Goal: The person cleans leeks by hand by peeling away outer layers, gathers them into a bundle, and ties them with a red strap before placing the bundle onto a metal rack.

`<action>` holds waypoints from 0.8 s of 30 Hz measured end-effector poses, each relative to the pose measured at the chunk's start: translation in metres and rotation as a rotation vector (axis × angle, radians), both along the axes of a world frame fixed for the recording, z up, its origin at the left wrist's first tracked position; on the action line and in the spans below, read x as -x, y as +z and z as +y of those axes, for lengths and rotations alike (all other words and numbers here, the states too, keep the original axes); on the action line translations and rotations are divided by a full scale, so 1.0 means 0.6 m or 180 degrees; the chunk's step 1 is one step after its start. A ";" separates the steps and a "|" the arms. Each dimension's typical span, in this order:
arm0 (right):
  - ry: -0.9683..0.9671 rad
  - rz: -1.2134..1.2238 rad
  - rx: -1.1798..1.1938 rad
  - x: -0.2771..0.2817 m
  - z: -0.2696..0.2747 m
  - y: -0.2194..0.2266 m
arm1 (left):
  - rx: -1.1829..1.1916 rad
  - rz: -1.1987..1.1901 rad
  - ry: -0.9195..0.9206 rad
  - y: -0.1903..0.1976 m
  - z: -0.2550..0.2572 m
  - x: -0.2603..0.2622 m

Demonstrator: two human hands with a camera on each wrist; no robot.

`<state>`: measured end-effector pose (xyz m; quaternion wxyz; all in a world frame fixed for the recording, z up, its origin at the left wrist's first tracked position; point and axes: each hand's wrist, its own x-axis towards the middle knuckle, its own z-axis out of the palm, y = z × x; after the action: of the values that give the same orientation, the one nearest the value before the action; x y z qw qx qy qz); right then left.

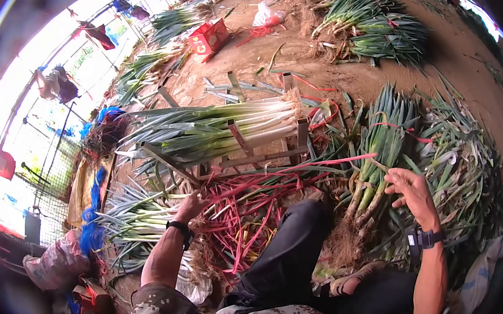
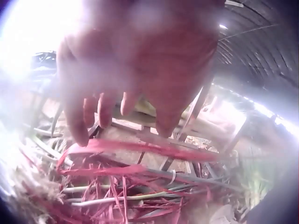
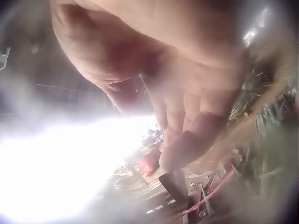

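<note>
Left hand [image 1: 190,207] is at the strip [image 2: 154,149]; its grip I cannot tell. Right wrist view shows right hand [image 1: 415,198] from palm side, head view from back: thumb apart from fingers.

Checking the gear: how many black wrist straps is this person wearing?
2: a left strap behind the left hand, a right strap behind the right hand; others could be hidden.
</note>
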<state>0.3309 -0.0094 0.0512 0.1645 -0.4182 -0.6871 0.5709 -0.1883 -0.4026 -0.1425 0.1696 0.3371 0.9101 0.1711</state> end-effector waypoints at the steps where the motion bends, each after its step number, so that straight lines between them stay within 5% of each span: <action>1: 0.0054 -0.0055 0.0011 -0.005 -0.004 0.008 | 0.0003 -0.0211 -0.0114 -0.007 0.008 0.003; 4: -0.0052 -0.0096 0.0141 -0.012 0.000 0.010 | -0.0006 -0.0832 -0.0514 -0.008 0.070 0.014; 5: -0.0171 -0.0090 0.0248 -0.010 0.006 0.001 | -0.0257 -0.0877 -0.0303 0.085 0.132 -0.048; 8: -0.0333 -0.0159 0.0340 -0.007 0.032 -0.059 | -0.1640 -0.1652 -0.0348 0.152 0.294 -0.114; 11: -0.0340 -0.0558 0.0030 -0.003 0.050 -0.148 | -0.2641 -0.2634 -0.1115 0.343 0.433 -0.279; 13: -0.0053 -0.0547 -0.0523 -0.010 0.058 -0.215 | -0.3079 -0.3500 -0.1150 0.400 0.491 -0.367; 16: 0.0015 -0.0932 -0.0612 -0.027 0.072 -0.323 | -0.3519 -0.4365 -0.1138 0.401 0.562 -0.449; 24: -0.0377 -0.1304 0.0076 -0.087 0.176 -0.444 | -0.2831 -0.4562 -0.0130 0.289 0.640 -0.463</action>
<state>0.3833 0.0960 -0.2151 0.0497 -0.5671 -0.6736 0.4714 0.0897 -0.0184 0.0310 0.5606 0.1988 0.4240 0.6830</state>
